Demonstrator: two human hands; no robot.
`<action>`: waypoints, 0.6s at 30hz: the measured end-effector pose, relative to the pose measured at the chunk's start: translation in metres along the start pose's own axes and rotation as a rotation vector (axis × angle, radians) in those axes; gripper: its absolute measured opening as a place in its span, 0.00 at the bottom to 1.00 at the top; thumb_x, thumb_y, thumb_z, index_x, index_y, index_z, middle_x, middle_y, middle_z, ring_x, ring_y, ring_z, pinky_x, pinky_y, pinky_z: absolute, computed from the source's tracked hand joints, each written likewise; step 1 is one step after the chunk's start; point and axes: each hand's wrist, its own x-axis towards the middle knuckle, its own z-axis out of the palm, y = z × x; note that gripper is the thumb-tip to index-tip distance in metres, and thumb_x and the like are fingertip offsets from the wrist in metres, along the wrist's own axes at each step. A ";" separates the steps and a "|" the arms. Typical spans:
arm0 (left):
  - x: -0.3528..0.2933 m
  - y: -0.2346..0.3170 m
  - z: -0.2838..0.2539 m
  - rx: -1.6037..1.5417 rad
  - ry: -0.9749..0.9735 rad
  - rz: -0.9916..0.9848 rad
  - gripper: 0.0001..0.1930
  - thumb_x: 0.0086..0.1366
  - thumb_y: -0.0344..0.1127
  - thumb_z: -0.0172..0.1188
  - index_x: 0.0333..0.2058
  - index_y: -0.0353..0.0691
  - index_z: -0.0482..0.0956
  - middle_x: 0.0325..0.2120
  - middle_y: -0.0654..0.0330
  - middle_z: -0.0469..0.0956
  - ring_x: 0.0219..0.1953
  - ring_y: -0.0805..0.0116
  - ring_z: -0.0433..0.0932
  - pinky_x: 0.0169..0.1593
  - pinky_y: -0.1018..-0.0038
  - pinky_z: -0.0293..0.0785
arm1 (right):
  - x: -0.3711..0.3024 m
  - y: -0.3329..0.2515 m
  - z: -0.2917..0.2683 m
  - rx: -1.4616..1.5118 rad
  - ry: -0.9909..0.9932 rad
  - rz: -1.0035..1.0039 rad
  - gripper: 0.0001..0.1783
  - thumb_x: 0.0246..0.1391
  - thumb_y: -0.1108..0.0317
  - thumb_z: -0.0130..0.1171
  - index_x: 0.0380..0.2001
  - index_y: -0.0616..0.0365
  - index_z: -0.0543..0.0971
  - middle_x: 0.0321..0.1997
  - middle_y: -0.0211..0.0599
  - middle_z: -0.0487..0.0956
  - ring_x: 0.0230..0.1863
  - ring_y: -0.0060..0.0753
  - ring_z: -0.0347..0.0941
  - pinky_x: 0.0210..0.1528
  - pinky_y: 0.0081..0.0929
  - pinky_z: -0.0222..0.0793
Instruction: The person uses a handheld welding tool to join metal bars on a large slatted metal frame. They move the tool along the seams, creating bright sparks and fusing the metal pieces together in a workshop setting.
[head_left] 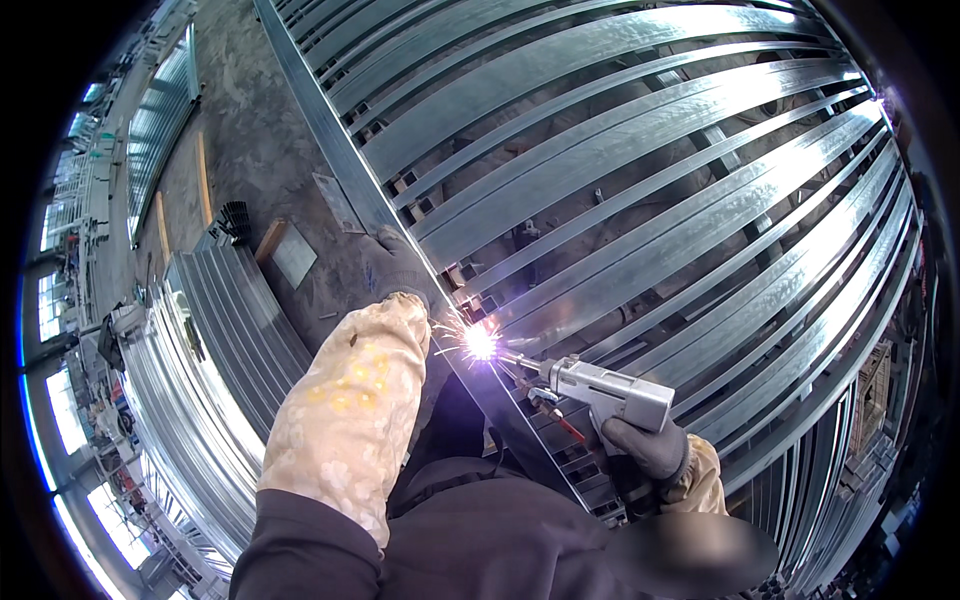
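My right hand (648,447), in a dark grey glove, is wrapped round the grip of a silver welding gun (612,392). The gun's thin nozzle points left, at a glaring white-violet spot with sparks on the edge rail (505,410) of a large metal frame. Close above that spot, my gloved left hand (392,262) is closed over the same rail; its fingers show only in part. Long flat metal slats (600,215) run from the rail toward the upper right. Glare hides the joint at the nozzle tip. Tan protective sleeves cover my forearms.
Stacked ribbed metal profiles (235,310) lie on the floor to the left, near a small flat plate (294,255) and wooden strips (204,180). Another slatted panel (165,120) lies farther off. A second bright glow (880,103) shows at the frame's far right edge.
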 end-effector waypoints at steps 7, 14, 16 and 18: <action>-0.002 0.014 -0.012 0.015 -0.141 -0.064 0.21 0.76 0.45 0.40 0.45 0.27 0.68 0.41 0.32 0.75 0.45 0.36 0.77 0.46 0.54 0.73 | 0.000 0.008 0.002 0.035 0.027 -0.066 0.24 0.59 0.61 0.60 0.56 0.62 0.73 0.33 0.37 0.82 0.27 0.26 0.78 0.29 0.23 0.74; -0.003 0.006 -0.006 -0.039 -0.038 -0.010 0.19 0.75 0.43 0.42 0.38 0.28 0.70 0.34 0.40 0.78 0.36 0.47 0.79 0.42 0.59 0.73 | 0.002 0.014 -0.005 0.009 -0.034 -0.093 0.32 0.60 0.65 0.60 0.66 0.59 0.67 0.35 0.30 0.81 0.30 0.17 0.74 0.31 0.19 0.71; -0.003 0.003 -0.004 -0.066 -0.027 -0.012 0.18 0.75 0.42 0.42 0.38 0.28 0.70 0.34 0.40 0.78 0.36 0.48 0.79 0.42 0.60 0.74 | 0.001 0.018 -0.006 0.004 -0.013 -0.085 0.32 0.60 0.65 0.60 0.66 0.59 0.67 0.34 0.30 0.81 0.29 0.17 0.74 0.30 0.19 0.70; -0.001 0.000 -0.003 -0.123 -0.073 -0.040 0.19 0.76 0.43 0.42 0.41 0.28 0.68 0.37 0.36 0.76 0.39 0.41 0.78 0.44 0.56 0.73 | -0.002 0.011 -0.001 0.010 0.008 -0.100 0.32 0.60 0.65 0.60 0.66 0.59 0.67 0.34 0.29 0.81 0.30 0.17 0.74 0.31 0.18 0.70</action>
